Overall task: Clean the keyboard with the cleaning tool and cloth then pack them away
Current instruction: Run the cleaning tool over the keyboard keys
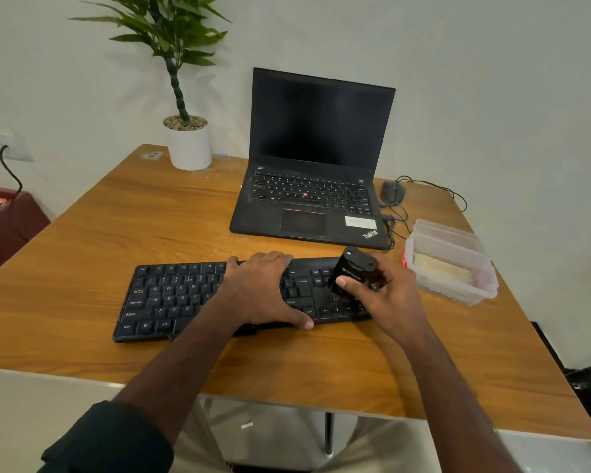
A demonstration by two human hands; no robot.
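The left hand [263, 288] lies spread across the flat black plastic keyboard [171, 298], thumb hooked over its near edge. At three o'clock, the right hand [386, 295] grips the small black cleaning tool [350, 269] over the arrow keys. It looks light, rigid, best held by its sides.

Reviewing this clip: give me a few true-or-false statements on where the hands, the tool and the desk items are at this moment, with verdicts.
1. The right hand holds the black cleaning tool over the keyboard's right end. True.
2. The left hand is lifted off the keyboard. False: it rests flat on it.
3. The laptop is closed. False: it stands open, with a dark screen.
4. A clear plastic container sits to the right of the keyboard. True.
5. The potted plant stands right of the laptop. False: it stands to the left.
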